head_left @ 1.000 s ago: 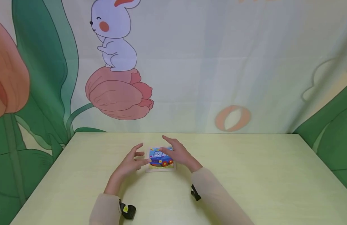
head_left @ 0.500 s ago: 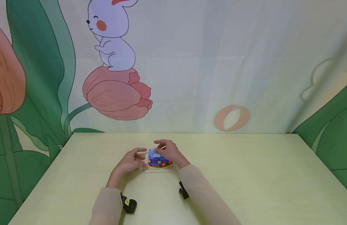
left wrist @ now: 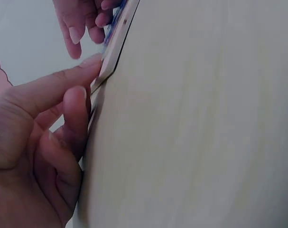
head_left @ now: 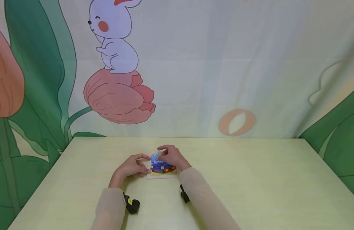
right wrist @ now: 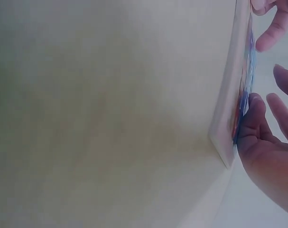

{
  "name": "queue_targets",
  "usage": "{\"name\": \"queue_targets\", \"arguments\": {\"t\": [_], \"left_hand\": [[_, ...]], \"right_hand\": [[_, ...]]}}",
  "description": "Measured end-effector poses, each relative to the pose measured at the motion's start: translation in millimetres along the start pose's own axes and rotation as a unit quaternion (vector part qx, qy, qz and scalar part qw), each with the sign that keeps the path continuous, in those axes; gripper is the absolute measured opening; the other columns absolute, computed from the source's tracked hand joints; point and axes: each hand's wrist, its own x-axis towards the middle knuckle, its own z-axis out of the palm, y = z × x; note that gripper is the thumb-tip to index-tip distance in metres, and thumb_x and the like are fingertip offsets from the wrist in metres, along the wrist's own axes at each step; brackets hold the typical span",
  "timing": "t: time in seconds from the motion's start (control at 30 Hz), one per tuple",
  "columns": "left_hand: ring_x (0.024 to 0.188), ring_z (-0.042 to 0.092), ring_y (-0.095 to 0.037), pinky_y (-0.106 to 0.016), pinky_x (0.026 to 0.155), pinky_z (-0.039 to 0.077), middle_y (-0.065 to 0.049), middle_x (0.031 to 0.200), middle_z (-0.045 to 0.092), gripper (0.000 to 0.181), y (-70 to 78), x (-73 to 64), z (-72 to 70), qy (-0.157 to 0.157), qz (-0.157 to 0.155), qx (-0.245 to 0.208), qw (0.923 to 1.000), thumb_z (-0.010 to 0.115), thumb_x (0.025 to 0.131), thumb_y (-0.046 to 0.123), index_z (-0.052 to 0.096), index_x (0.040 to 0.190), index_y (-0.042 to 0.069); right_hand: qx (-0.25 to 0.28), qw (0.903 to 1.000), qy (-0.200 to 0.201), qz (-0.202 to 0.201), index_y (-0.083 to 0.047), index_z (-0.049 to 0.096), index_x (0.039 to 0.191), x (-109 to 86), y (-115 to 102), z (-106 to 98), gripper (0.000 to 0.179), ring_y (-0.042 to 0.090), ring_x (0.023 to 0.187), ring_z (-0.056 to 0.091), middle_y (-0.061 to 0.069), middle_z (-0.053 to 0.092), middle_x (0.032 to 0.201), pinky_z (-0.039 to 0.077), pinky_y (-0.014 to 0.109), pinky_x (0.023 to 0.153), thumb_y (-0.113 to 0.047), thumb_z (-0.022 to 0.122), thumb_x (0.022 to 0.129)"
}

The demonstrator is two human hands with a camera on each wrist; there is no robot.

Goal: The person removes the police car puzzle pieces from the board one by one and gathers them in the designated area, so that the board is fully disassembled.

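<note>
A small wooden picture puzzle (head_left: 163, 168) with a pale frame and a blue cartoon car lies flat on the table. My left hand (head_left: 133, 165) is at its left side, with the index finger near the upper corner and the thumb on the lower left edge. In the left wrist view, a straight digit touches the pale frame (left wrist: 110, 64) while other fingers curl loosely below. My right hand (head_left: 173, 157) reaches over the upper right of the picture and hides part of it. The right wrist view has the thumb touching the picture, other fingers raised apart.
The pale wooden table (head_left: 251, 179) extends to both sides. Behind it hangs a cloth (head_left: 188, 80) printed with a rabbit, tulips and leaves. A black camera (head_left: 133, 206) is strapped at the left wrist, another (head_left: 184, 195) at the right.
My right hand has moved left and lower over the picture, its fingers less spread. The left thumb and index finger have come to the puzzle's left edge. The puzzle stays on the table.
</note>
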Motion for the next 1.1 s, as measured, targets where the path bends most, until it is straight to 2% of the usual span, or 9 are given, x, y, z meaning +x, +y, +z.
{"name": "queue_targets", "arguments": {"t": [0.07, 0.23, 0.43, 0.53, 0.73, 0.87, 1.0, 1.1], "left_hand": [[0.05, 0.052, -0.013, -0.021, 0.046, 0.032, -0.006, 0.068, 0.054, 0.045, -1.0, 0.3, 0.1, -0.005, -0.013, -0.006, 0.9999, 0.075, 0.074, 0.01, 0.057, 0.116, 0.008], [0.048, 0.052, -0.013, -0.021, 0.044, 0.029, -0.004, 0.067, 0.052, 0.047, -2.7, -0.7, 1.0, -0.015, -0.022, -0.018, 0.9995, 0.074, 0.074, 0.008, 0.055, 0.118, 0.008], [0.047, 0.052, -0.013, -0.02, 0.043, 0.028, -0.004, 0.066, 0.053, 0.047, -5.4, 3.3, 3.6, -0.007, -0.032, -0.035, 0.9989, 0.073, 0.074, 0.006, 0.056, 0.118, 0.009], [0.047, 0.052, -0.013, -0.02, 0.043, 0.029, -0.004, 0.066, 0.054, 0.048, -4.4, 3.9, 4.1, -0.004, -0.036, -0.038, 0.9986, 0.073, 0.074, 0.004, 0.056, 0.118, 0.009], [0.047, 0.052, -0.013, -0.019, 0.043, 0.029, -0.005, 0.067, 0.054, 0.047, -1.2, 3.4, 3.3, 0.003, -0.043, -0.038, 0.9983, 0.072, 0.074, 0.002, 0.056, 0.118, 0.008], [0.047, 0.052, -0.012, -0.019, 0.043, 0.029, -0.005, 0.067, 0.055, 0.047, -2.1, 4.4, 3.0, -0.003, -0.042, -0.045, 0.9981, 0.072, 0.075, 0.002, 0.055, 0.119, 0.007], [0.048, 0.053, -0.011, -0.018, 0.043, 0.03, -0.004, 0.067, 0.056, 0.048, -1.9, 2.7, -0.1, -0.019, -0.026, -0.052, 0.9981, 0.073, 0.074, 0.003, 0.055, 0.118, 0.005], [0.048, 0.053, -0.011, -0.018, 0.043, 0.03, -0.004, 0.067, 0.056, 0.048, -0.8, 0.9, -1.7, -0.022, -0.021, -0.052, 0.9982, 0.073, 0.074, 0.003, 0.054, 0.118, 0.005]], "right_hand": [[-0.017, 0.9998, -0.009, 0.0, -0.006, 0.06, 0.118, 1.1, -0.2, 0.4, 0.039, 0.013, 0.069, 0.051, 0.003, 0.059, 0.081, 0.045, 0.026, 0.068, -0.013, 0.068, 0.081], [-0.076, 0.9966, -0.032, 0.0, -0.007, 0.06, 0.118, 1.1, -3.9, 0.7, 0.039, 0.014, 0.072, 0.052, 0.004, 0.06, 0.084, 0.046, 0.028, 0.072, -0.014, 0.069, 0.081], [-0.137, 0.9893, -0.048, 0.008, -0.01, 0.061, 0.119, 0.5, -10.2, 1.8, 0.038, 0.02, 0.091, 0.056, 0.008, 0.061, 0.105, 0.045, 0.036, 0.084, -0.015, 0.067, 0.082], [-0.159, 0.9861, -0.047, 0.007, -0.011, 0.062, 0.118, 1.8, -11.6, 4.0, 0.036, 0.021, 0.099, 0.056, 0.007, 0.06, 0.114, 0.043, 0.036, 0.089, -0.015, 0.066, 0.083], [-0.178, 0.9835, -0.035, -0.004, -0.012, 0.064, 0.114, 4.1, -13.0, 7.5, 0.032, 0.021, 0.106, 0.053, 0.005, 0.06, 0.117, 0.038, 0.037, 0.096, -0.014, 0.067, 0.082], [-0.18, 0.9833, -0.024, -0.019, -0.01, 0.063, 0.111, 4.2, -14.0, 8.1, 0.032, 0.021, 0.097, 0.053, 0.008, 0.061, 0.111, 0.04, 0.036, 0.093, -0.011, 0.069, 0.079], [-0.171, 0.9846, -0.014, -0.034, -0.011, 0.06, 0.106, 4.3, -15.4, 7.6, 0.032, 0.018, 0.081, 0.049, 0.007, 0.058, 0.093, 0.044, 0.032, 0.08, -0.009, 0.072, 0.076], [-0.152, 0.988, -0.012, -0.027, -0.012, 0.058, 0.104, 3.9, -16.3, 7.0, 0.033, 0.017, 0.074, 0.046, 0.005, 0.054, 0.084, 0.043, 0.029, 0.071, -0.009, 0.073, 0.075]]}}
